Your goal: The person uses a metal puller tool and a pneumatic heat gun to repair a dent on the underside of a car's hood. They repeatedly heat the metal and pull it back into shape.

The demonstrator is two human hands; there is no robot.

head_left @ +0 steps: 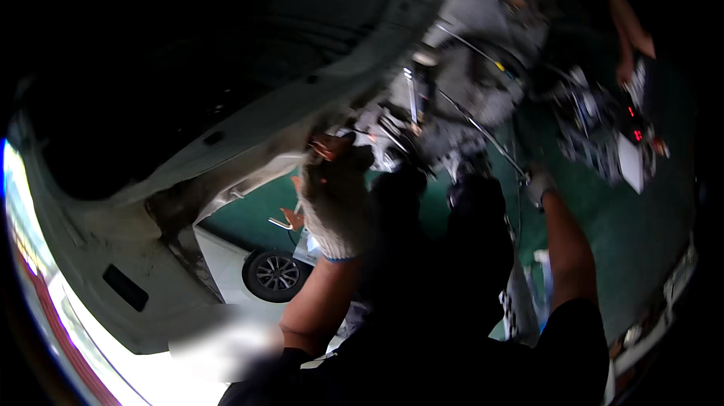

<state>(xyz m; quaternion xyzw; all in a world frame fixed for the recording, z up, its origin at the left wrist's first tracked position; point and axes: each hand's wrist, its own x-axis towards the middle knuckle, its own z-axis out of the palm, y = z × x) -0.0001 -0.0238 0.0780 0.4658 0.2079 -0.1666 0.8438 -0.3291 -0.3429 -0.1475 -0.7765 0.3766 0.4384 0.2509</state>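
My left hand [335, 198], in a pale knit glove, is raised beside the edge of a light vehicle body panel [249, 138]. Its fingers look curled in shadow around an orange-brown patch; what they hold, if anything, is unclear. My right hand [538, 184], also gloved, is closed on the near end of a long thin metal rod [483, 128]. That rod slants up and left toward a grey, dirty sheet-metal part [483, 96]. Beside this part, a bright metal bar [411, 95] stands next to a dark cylindrical piece [424, 78].
At the right, another person's arm [630, 21] reaches down to a machine [596, 130] with red lit digits. A wheel [277, 275] is at the lower left on the green floor [581, 255]. Dark-clad legs [475, 247] stand in the middle.
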